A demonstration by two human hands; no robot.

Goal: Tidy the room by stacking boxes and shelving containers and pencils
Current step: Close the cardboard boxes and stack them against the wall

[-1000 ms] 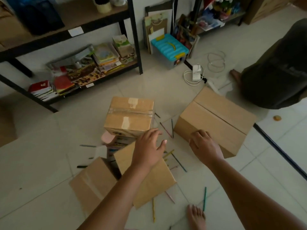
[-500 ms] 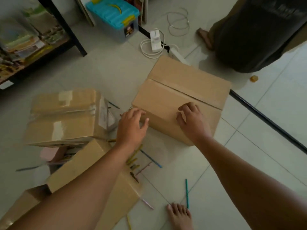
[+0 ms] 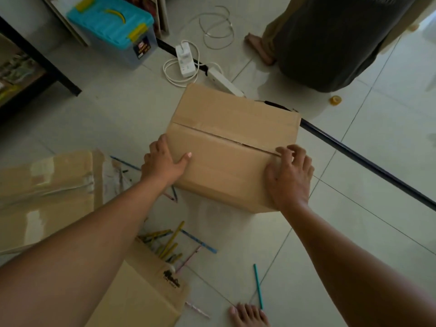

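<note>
A large closed cardboard box (image 3: pixel 231 128) stands on the tiled floor in the middle of the head view. My left hand (image 3: pixel 162 161) grips its near left corner, thumb on the top flap. My right hand (image 3: pixel 289 178) clasps its near right corner, fingers over the top seam. A taped cardboard box (image 3: pixel 47 192) lies at the left edge. A smaller brown box (image 3: pixel 141 296) sits under my left forearm. Several coloured pencils (image 3: pixel 169 244) lie scattered on the floor between the boxes, and one teal pencil (image 3: pixel 257 285) rests near my foot.
A blue-lidded plastic container (image 3: pixel 113 31) stands at the back left beside a black shelf frame (image 3: pixel 40 60). A white power strip (image 3: pixel 185 59) with its cables lies behind the box. Another person (image 3: pixel 330 43) sits at the back right. A tape roll (image 3: pixel 335 100) is on the floor.
Both hands moved from reaching over the floor onto the large box and now hold its near corners. The view has swung right and closer to the box.
</note>
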